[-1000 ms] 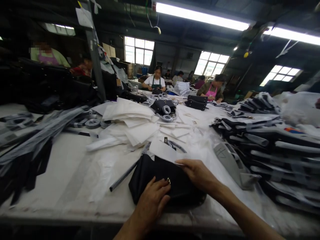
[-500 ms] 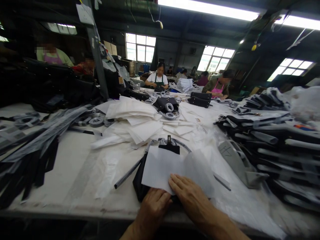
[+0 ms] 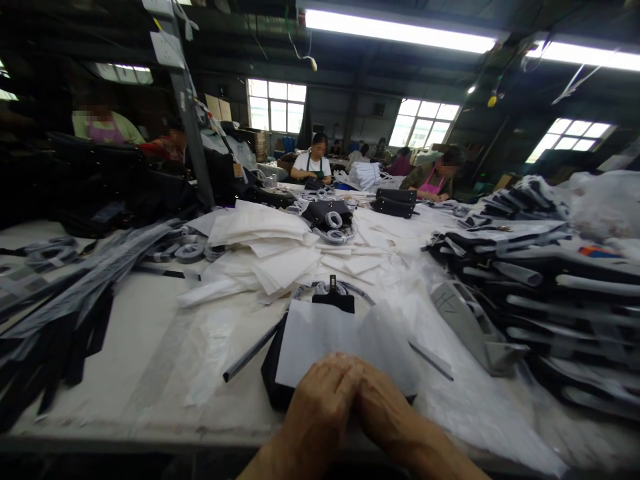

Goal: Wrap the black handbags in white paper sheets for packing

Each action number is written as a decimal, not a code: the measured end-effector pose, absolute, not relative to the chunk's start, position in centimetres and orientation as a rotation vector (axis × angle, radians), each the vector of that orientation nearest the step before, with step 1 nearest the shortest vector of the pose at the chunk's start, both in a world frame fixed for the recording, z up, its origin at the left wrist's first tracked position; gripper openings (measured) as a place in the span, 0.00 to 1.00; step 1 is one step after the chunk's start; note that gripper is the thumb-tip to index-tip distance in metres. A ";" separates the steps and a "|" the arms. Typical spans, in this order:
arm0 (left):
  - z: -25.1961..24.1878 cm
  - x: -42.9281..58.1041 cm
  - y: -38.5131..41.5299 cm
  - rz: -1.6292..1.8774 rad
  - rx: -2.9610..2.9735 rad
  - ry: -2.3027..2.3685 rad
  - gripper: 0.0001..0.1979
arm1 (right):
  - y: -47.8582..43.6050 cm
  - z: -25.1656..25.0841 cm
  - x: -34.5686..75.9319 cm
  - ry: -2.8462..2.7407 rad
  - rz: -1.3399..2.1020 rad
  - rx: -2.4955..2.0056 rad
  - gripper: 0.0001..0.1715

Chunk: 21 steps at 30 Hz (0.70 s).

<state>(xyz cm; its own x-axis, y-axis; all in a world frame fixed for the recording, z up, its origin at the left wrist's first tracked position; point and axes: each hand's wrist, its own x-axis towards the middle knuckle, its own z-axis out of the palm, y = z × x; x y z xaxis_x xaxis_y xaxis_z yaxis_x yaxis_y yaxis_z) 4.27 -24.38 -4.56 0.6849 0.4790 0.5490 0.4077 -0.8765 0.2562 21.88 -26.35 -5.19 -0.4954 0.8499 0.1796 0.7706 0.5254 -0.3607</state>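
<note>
A black bag [image 3: 273, 373] lies at the front of the table, its flap with a metal clasp [image 3: 333, 285] pointing away from me. White sheets of thin paper [image 3: 315, 333] cover most of its face. My left hand [image 3: 325, 393] is bent over the near edge of the paper, its fingers curled, and what they grip is hidden under it. Against it leans my right hand [image 3: 383, 407], knuckles side by side with the left; its fingertips are out of sight. Wrapped handles [image 3: 253, 352] stick out at the bag's sides.
A heap of white paper sheets [image 3: 270, 247] lies behind the bag. Black strips in plastic [image 3: 80, 293] spread on the left. On the right are a grey tape dispenser [image 3: 470, 327] and a tall stack of black pieces [image 3: 540, 313]. Several people work farther back.
My left hand has moved up from the bag's near edge onto the paper. My right hand, flat on the paper before, has drawn in beside it with fingers bent.
</note>
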 end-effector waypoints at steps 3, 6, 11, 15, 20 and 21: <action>-5.6 4.8 -22.4 0.567 2.736 1.081 0.23 | -26.4 -3.6 21.6 -2.410 0.518 -1.306 0.31; -6.7 4.6 -21.5 0.469 2.763 1.144 0.25 | -26.4 -2.3 21.9 -2.272 0.743 -1.315 0.33; -6.6 4.2 -22.2 0.402 2.773 1.223 0.19 | -25.5 -2.7 22.5 -1.803 0.847 -1.513 0.19; -7.2 4.0 -22.3 0.599 2.823 1.141 0.15 | -24.9 -4.2 21.9 -1.800 0.713 -1.599 0.13; -11.0 3.6 -20.8 0.843 3.017 0.954 0.10 | -23.8 -7.6 22.1 -1.791 0.613 -1.756 0.10; -11.8 3.7 -20.4 0.848 3.056 0.989 0.10 | -23.4 -8.4 22.4 -1.814 0.597 -1.782 0.10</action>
